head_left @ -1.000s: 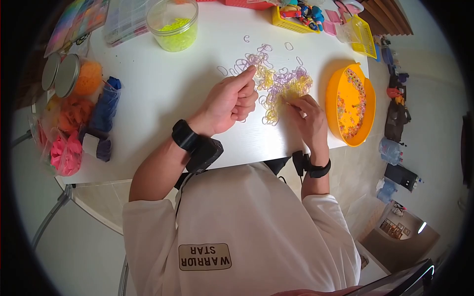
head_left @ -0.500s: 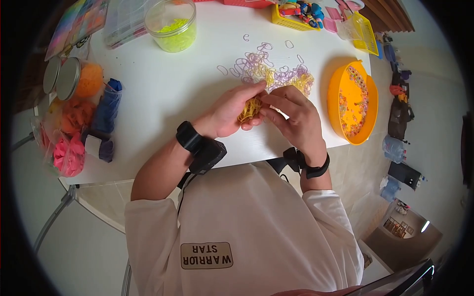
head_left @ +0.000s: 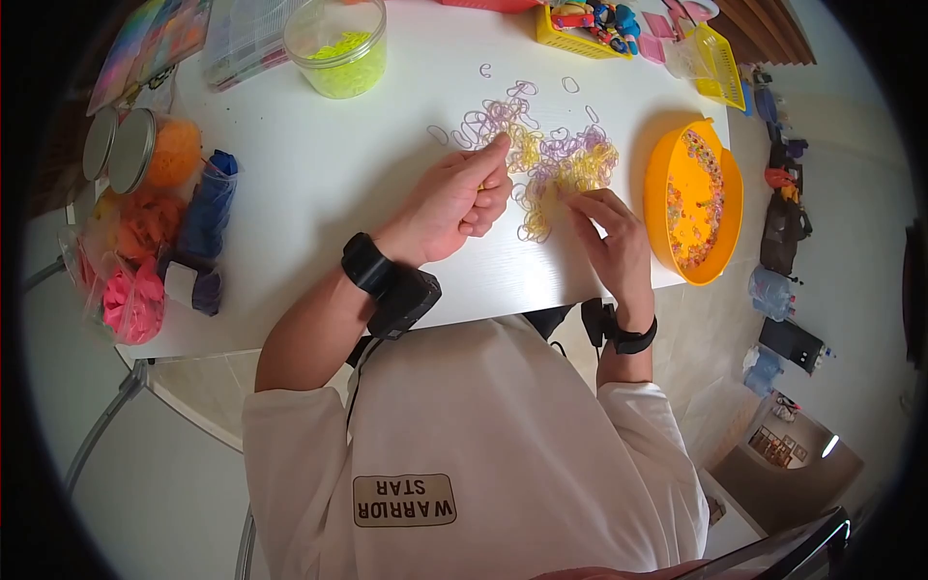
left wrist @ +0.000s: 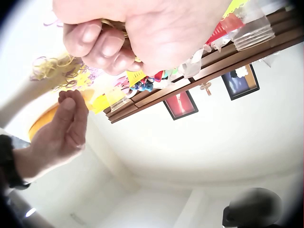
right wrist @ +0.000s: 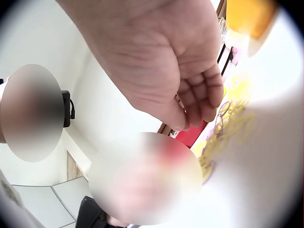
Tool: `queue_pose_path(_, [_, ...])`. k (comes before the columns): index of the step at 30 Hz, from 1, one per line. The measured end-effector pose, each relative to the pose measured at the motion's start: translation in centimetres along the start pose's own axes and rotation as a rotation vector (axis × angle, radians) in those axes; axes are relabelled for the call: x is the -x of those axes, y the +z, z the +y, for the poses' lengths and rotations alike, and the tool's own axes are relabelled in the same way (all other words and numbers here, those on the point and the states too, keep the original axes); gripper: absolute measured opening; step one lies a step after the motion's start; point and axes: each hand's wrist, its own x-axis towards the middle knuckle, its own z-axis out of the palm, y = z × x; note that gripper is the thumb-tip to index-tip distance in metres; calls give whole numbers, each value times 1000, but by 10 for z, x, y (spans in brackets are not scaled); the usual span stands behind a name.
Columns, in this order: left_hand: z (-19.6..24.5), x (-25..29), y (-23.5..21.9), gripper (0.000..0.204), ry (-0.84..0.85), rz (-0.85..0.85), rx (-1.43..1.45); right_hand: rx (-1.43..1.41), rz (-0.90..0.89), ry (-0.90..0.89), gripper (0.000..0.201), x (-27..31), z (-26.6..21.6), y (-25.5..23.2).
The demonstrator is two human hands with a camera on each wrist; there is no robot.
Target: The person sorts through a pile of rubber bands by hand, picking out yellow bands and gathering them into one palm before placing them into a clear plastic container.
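My left hand (head_left: 447, 205) is curled into a fist, thumb along the top, over a bunch of small yellow rubber bands; bits of these bands (left wrist: 113, 22) peek out between the fingers in the left wrist view. Just beyond it on the table, yellow loops (head_left: 588, 174) and purple loops (head_left: 488, 123) lie in a loose, tangled spread. At the near right edge of that spread is my right hand (head_left: 617, 242), its thumb and fingertips drawn together beside the yellow loops. I cannot tell whether a band is between them.
Right of the loops stands an orange tray (head_left: 654, 193) with small beads. Behind are a clear tub (head_left: 353, 77) of lime-green pieces and a yellow basket (head_left: 580, 42) of small toys. At the left are jars (head_left: 174, 155) and bags of coloured pieces (head_left: 133, 300).
Half a second ago both hands met over the yellow bands in the opened left palm. Since then the left fingers have closed over the bunch and the right hand has moved back to the loops.
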Motion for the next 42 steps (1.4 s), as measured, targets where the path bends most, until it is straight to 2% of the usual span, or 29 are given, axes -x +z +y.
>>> queue_pose_path(4, [3,3,3,49,12,-10,30,53,-24,-19,18,7,12,5])
queue_pose_path(10, [6,5,2,54,29,-18,62,100,3,-57,19,3,1,8])
queue_pose_path(13, [6,4,-1,54,40,-35,82,161,-13,-154,20,-2,4,10])
queue_pose_path(19, [7,5,-1,54,67,-36,74,96,-18,-40,23,-5,-2,12])
queue_pose_path(22, [7,5,-1,54,81,-39,70,166,-25,-110,20,-9,-4,14])
queue_pose_path(28, [7,4,-3,55,73,-85,112,147,-20,-97,13,-8,6,13])
queue_pose_path(37, [1,2,0,49,61,-1,-7,-45,7,0,16,-1,8,-2])
queue_pose_path(42, [-4,1,2,42,-31,-29,-9,-155,0,-114,16,-1,-12,-6])
